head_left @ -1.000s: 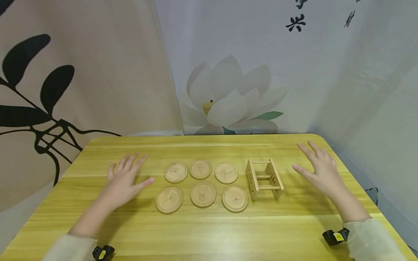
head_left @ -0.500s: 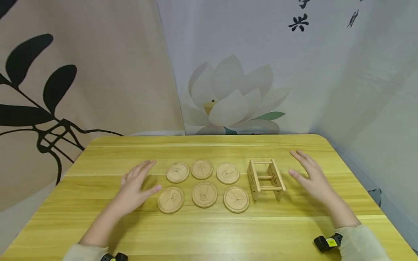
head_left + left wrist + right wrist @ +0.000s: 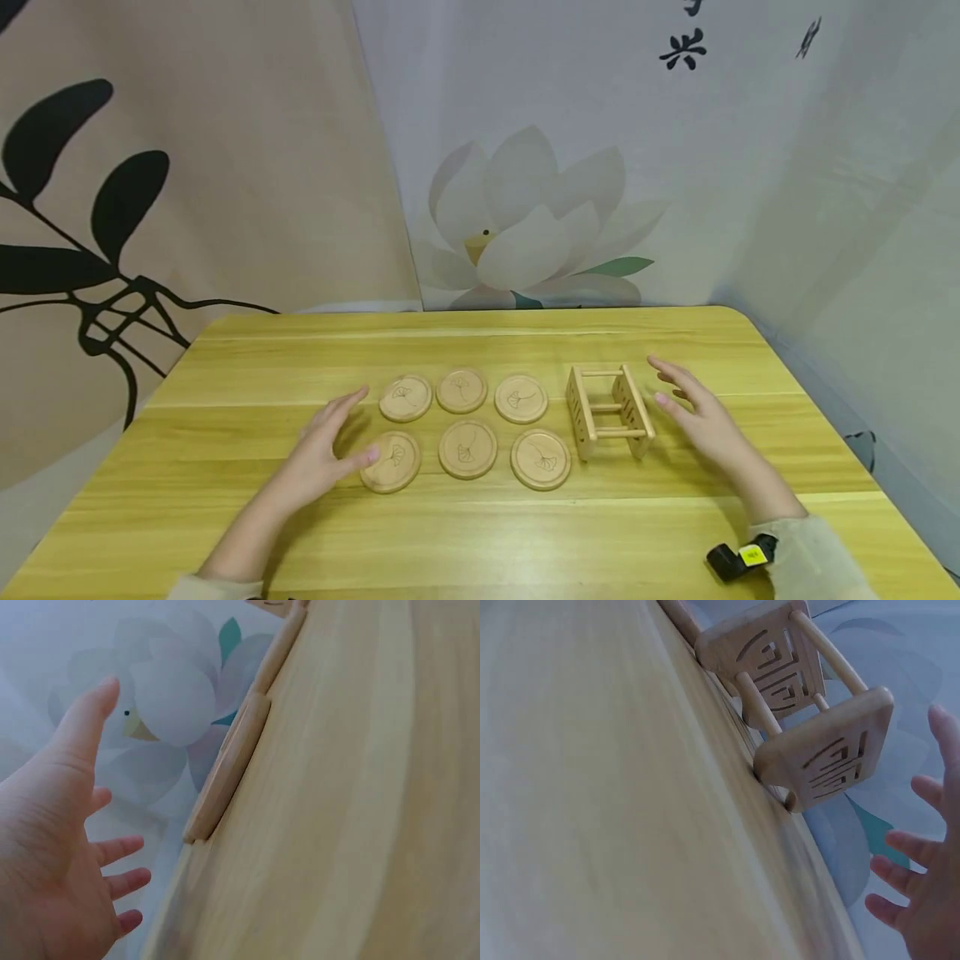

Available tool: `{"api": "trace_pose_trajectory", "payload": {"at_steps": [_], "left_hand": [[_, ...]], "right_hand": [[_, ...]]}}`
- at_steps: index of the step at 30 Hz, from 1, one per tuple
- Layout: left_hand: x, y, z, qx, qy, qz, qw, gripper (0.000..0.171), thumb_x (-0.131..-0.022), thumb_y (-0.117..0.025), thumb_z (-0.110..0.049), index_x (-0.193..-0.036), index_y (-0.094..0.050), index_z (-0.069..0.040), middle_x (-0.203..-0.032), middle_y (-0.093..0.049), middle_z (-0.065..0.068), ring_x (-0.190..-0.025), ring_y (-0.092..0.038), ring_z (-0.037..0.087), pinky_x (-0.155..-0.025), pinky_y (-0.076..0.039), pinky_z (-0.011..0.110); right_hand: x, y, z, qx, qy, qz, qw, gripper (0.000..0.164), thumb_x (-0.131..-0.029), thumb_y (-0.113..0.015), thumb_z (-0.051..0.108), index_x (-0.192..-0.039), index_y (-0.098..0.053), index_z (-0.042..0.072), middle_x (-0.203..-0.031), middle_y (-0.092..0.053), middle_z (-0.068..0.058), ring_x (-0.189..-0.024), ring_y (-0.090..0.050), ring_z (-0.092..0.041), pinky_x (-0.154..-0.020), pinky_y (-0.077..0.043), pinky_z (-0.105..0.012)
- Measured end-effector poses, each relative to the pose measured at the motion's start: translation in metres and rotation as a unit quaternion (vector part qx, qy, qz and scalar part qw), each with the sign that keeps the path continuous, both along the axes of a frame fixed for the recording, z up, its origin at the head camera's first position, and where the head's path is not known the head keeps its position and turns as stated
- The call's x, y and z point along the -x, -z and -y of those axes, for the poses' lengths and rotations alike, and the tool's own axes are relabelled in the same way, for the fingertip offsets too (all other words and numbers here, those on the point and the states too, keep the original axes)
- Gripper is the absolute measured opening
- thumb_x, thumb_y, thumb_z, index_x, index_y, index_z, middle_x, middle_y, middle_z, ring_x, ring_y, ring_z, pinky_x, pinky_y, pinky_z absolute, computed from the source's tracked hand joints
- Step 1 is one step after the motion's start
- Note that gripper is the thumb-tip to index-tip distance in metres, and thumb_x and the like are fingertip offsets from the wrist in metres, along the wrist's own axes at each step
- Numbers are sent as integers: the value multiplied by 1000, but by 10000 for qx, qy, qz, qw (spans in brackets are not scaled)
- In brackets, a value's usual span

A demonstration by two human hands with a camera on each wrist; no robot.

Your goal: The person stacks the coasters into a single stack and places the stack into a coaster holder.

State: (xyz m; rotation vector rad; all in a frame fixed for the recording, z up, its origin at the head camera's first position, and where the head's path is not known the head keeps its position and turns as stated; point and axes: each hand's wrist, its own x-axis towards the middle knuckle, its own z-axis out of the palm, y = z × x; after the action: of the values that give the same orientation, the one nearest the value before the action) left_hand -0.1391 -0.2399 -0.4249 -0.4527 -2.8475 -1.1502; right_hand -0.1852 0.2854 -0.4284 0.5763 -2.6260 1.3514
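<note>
On the counter (image 3: 465,542): yellow wood grain carrying two rows of round pale-wood coasters (image 3: 467,450), with a pale-wood slatted-looking holder (image 3: 632,412) just past their right end.
Coasters: flat and face up, each with a raised rim and a fine-lined, fan-shaped leaf marked on it; they lie close to one another without touching.
Holder: upright, two side panels with geometric cut-out slots and curved lower edges, joined by round rods.
Left hand (image 3: 322,450): relaxed, thumb and fingers spread, near the left end of the rows; the left wrist view shows a gap between it and the nearest coaster.
Right hand (image 3: 701,425): relaxed, fingers slightly bent and apart, just right of the holder and clear of it.
Hard to see: in the head view the left thumb covers a little of the front-left coaster; the left wrist view shows coasters nearly edge-on, faces hidden; the right wrist view crops the right hand; the left sleeve (image 3: 213,588) is cut by the lower edge.
Counted: six coasters, three behind and three in front; one holder, two panels and three rods visible; two hands.
</note>
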Motion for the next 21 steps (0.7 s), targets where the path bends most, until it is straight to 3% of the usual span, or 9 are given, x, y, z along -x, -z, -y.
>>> {"api": "trace_pose_trajectory", "payload": {"at_steps": [3,6,9,13,16,21], "left_hand": [[-1,4,-1,-99,86,58,9999,89,-80,-77,-37,-151,-28,-15,-150,-26,22,-132,-24,50,-92,-20,76],[-2,7,-1,-212,148,143,9996,90,-79,-78,-38,-151,-30,-15,-150,-27,21,-132,-25,50,-93,-23,74],[-2,10,-2,-287,156,259,9991,91,-77,-79,-39,-150,-31,-16,-150,-28,19,-132,-25,48,-94,-23,74],[-3,13,-1,-301,131,421,9986,92,-74,-81,-41,-149,-33,-17,-150,-29,18,-132,-23,49,-92,-18,77],[-3,15,0,-323,148,490,9982,95,-71,-82,-42,-149,-34,-18,-150,-29,18,-133,-21,49,-91,-15,78],[-3,20,1,-277,273,558,9977,98,-67,-84,-45,-148,-35,-19,-150,-28,18,-133,-18,49,-89,-18,79]], "right_hand": [[1,4,1,115,-128,129,9998,51,-100,-50,9,-149,-34,10,-147,-36,-17,-127,-38,-40,-95,-36,-49],[2,7,3,299,-275,77,9991,50,-99,-49,4,-148,-36,7,-146,-38,-19,-125,-41,-38,-95,-41,-31],[4,13,4,548,-490,-45,9973,49,-98,-49,0,-146,-37,2,-143,-39,-23,-125,-44,-28,-94,-37,-15],[6,19,3,748,-647,-47,9951,48,-98,-47,-1,-145,-36,0,-141,-39,-28,-123,-46,-15,-94,-36,-13],[7,21,2,840,-622,90,9945,48,-99,-47,0,-146,-36,1,-141,-40,-27,-122,-47,-15,-94,-36,-13],[7,23,3,944,-623,232,9933,48,-99,-47,1,-146,-36,1,-139,-42,-26,-121,-47,-15,-93,-36,-13]]}}
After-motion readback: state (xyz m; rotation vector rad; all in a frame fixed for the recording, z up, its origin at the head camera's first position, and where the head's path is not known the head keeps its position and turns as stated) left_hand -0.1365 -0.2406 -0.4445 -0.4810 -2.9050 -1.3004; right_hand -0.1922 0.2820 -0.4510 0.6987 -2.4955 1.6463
